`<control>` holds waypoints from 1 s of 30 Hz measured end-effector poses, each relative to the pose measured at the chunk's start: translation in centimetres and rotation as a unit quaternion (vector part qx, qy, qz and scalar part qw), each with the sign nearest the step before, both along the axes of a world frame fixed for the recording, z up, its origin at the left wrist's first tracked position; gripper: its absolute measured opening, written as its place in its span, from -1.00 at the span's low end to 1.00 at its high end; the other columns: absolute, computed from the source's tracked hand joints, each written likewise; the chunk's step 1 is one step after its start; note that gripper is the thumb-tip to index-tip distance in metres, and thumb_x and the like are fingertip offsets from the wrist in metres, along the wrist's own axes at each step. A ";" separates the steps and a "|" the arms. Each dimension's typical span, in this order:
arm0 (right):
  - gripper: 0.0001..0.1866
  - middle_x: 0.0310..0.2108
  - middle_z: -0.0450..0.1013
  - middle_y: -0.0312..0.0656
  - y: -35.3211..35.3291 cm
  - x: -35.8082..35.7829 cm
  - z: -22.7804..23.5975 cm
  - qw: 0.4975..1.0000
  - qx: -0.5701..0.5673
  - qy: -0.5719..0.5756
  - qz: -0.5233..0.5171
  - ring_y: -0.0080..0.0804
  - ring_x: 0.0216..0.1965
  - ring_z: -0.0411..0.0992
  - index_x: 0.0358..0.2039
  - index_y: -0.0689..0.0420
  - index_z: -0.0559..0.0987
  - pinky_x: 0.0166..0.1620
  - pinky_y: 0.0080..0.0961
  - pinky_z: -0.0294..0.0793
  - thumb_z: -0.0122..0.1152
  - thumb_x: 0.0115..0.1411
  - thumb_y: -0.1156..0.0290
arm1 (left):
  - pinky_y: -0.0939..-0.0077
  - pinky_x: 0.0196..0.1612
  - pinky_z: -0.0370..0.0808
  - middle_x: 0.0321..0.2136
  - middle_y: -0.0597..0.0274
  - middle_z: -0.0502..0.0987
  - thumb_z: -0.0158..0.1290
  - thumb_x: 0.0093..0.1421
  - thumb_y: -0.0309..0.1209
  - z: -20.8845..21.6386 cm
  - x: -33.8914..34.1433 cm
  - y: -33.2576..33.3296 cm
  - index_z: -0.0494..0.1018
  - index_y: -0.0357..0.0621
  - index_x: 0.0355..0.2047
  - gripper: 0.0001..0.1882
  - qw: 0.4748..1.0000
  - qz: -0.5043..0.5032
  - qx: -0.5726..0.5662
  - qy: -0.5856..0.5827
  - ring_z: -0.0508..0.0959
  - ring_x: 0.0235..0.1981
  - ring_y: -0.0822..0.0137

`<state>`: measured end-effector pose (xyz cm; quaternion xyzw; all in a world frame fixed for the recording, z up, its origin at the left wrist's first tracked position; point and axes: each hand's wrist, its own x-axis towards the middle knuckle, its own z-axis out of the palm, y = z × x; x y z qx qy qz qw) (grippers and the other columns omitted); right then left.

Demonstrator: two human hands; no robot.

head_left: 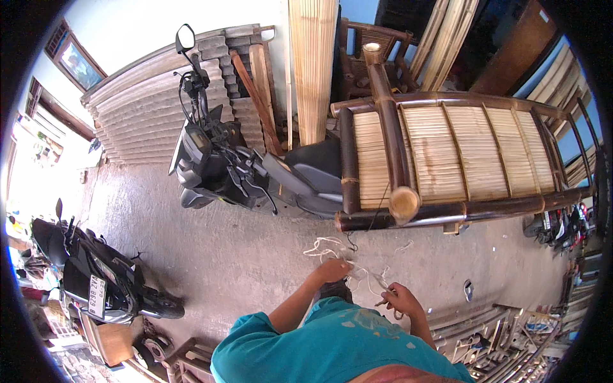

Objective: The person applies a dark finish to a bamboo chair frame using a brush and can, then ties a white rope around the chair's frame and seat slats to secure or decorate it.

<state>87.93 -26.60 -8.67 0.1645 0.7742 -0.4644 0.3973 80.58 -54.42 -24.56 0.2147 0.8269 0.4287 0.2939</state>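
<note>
A tangled white rope point(329, 244) runs between my hands, in front of my body. My left hand point(333, 269) is closed around it, with loose loops poking out beyond the fingers. Lower and to the right, my right hand point(399, 297) grips another part of the rope, and a coil hangs below it. Just beyond my hands is a bamboo bench point(440, 153) with dark poles and pale slats; it appears to rest over the rear of a black motorbike point(306, 179). A thin dark cord point(352, 242) dangles from the bench's near pole.
Another motorbike point(102, 274) is parked at the left. Grey corrugated sheets point(153, 108) lean against the white wall. A bamboo chair point(377, 51) stands behind the bench. Bamboo poles point(504, 329) lie at the lower right, near a sandal point(469, 291) on the concrete floor point(242, 274).
</note>
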 end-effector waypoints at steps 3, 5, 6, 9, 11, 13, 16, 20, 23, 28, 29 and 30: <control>-0.66 -0.48 0.52 -0.10 -1.8 -3.4 -0.2 0.999 -0.007 -0.025 -0.026 -0.45 -0.56 0.46 -0.18 0.27 0.42 -0.45 -0.47 0.47 0.16 0.27 0.22 | 0.22 -0.14 0.51 -0.21 -0.09 0.58 -0.13 0.31 0.04 2.1 -2.1 2.1 0.53 -0.19 -0.18 -0.48 0.993 -0.034 0.082 -0.078 0.59 -0.22 0.03; -0.67 -0.46 0.52 -0.12 -2.6 -4.6 -0.8 0.997 -0.007 -0.021 -0.078 -0.46 -0.57 0.44 -0.17 0.25 0.41 -0.45 -0.47 0.47 0.12 0.30 0.22 | 0.30 -0.20 0.53 -0.24 -0.04 0.59 -0.06 0.29 0.03 8.1 -3.7 3.0 0.51 -0.21 -0.17 -0.50 0.975 -0.038 0.101 -0.193 0.62 -0.26 0.15; -0.68 -0.45 0.52 -0.12 -3.0 -4.6 -1.2 0.994 -0.005 -0.016 -0.109 -0.47 -0.57 0.43 -0.16 0.25 0.40 -0.46 -0.48 0.47 0.11 0.31 0.22 | 0.32 -0.20 0.53 -0.26 -0.01 0.60 -0.02 0.27 0.03 10.5 -4.2 3.4 0.51 -0.22 -0.17 -0.50 0.958 -0.034 0.126 -0.254 0.61 -0.26 0.19; -0.73 -0.39 0.50 -0.14 -2.7 -5.1 -3.4 0.965 -0.081 -0.049 -0.245 -0.45 -0.50 0.45 -0.15 0.21 0.39 -0.40 -0.47 0.51 0.11 0.31 0.28 | 0.34 -0.24 0.52 -0.33 0.04 0.60 0.02 0.27 -0.04 12.5 -5.5 4.1 0.50 -0.24 -0.20 -0.56 0.947 -0.041 0.147 -0.282 0.60 -0.31 0.21; -0.75 -0.35 0.49 -0.14 -1.9 -5.2 -4.7 0.926 -0.182 -0.063 -0.325 -0.43 -0.45 0.46 -0.14 0.19 0.39 -0.35 -0.46 0.53 0.13 0.29 0.31 | 0.34 -0.27 0.52 -0.36 0.06 0.60 0.03 0.27 -0.10 11.1 -5.5 4.8 0.51 -0.24 -0.22 -0.61 0.957 -0.057 0.167 -0.230 0.60 -0.33 0.21; -0.76 -0.34 0.48 -0.15 -1.4 -5.5 -4.9 0.892 -0.240 -0.077 -0.375 -0.42 -0.41 0.47 -0.14 0.17 0.39 -0.32 -0.44 0.54 0.15 0.28 0.34 | 0.34 -0.27 0.52 -0.37 0.08 0.60 0.04 0.26 -0.15 8.2 -5.3 5.3 0.51 -0.24 -0.22 -0.64 0.963 -0.066 0.209 -0.155 0.60 -0.34 0.23; -0.76 -0.32 0.49 -0.12 -1.0 -6.5 -4.3 0.888 -0.243 -0.095 -0.378 -0.39 -0.42 0.48 -0.14 0.17 0.38 -0.31 -0.42 0.56 0.15 0.28 0.36 | 0.34 -0.24 0.51 -0.38 0.07 0.61 0.04 0.24 -0.23 6.9 -5.2 5.6 0.50 -0.23 -0.22 -0.71 0.968 -0.015 0.205 -0.143 0.60 -0.34 0.18; -0.64 -0.28 0.51 -0.06 -0.3 -7.0 -4.8 0.913 -0.203 -0.111 -0.337 -0.38 -0.46 0.48 0.00 0.21 0.32 -0.40 -0.43 0.54 0.15 0.29 0.34 | 0.26 -0.19 0.50 -0.29 0.03 0.59 -0.02 0.29 -0.20 8.0 -5.6 5.8 0.48 -0.21 -0.19 -0.68 0.977 -0.006 0.159 -0.142 0.59 -0.27 0.11; -0.52 -0.28 0.53 -0.07 -0.3 -6.1 -4.6 0.949 -0.128 -0.015 -0.288 -0.36 -0.44 0.50 0.12 0.20 0.25 -0.40 -0.46 0.54 0.16 0.29 0.30 | 0.35 -0.27 0.51 -0.36 0.12 0.57 -0.01 0.28 -0.24 8.4 -5.6 7.0 0.48 -0.27 -0.21 -0.70 0.963 0.013 0.183 -0.198 0.58 -0.35 0.27; -0.68 -0.36 0.55 -0.15 4.5 -4.6 -4.0 0.958 -0.199 -0.014 -0.205 -0.45 -0.42 0.51 -0.17 0.22 0.52 -0.34 -0.48 0.54 0.12 0.32 0.19 | 0.45 -0.26 0.51 -0.38 0.17 0.57 -0.02 0.28 -0.34 8.6 -5.9 11.3 0.48 -0.30 -0.27 -0.77 0.955 0.012 0.171 -0.242 0.56 -0.36 0.36; -0.56 -0.37 0.55 -0.15 5.9 -3.9 -4.5 0.958 -0.209 -0.031 -0.196 -0.44 -0.40 0.51 -0.22 0.24 0.54 -0.31 -0.49 0.53 0.07 0.32 0.04 | 0.46 -0.24 0.51 -0.38 0.18 0.57 -0.02 0.28 -0.38 8.1 -5.5 12.4 0.47 -0.29 -0.28 -0.80 0.955 0.008 0.155 -0.252 0.56 -0.35 0.36; -0.51 -0.38 0.54 -0.14 7.0 -3.6 -3.0 0.971 -0.184 -0.036 -0.150 -0.44 -0.38 0.50 -0.24 0.23 0.56 -0.30 -0.47 0.52 0.05 0.30 -0.03 | 0.46 -0.24 0.50 -0.38 0.19 0.56 -0.02 0.27 -0.39 7.3 -5.1 13.5 0.47 -0.28 -0.29 -0.81 0.941 0.025 0.168 -0.293 0.56 -0.35 0.36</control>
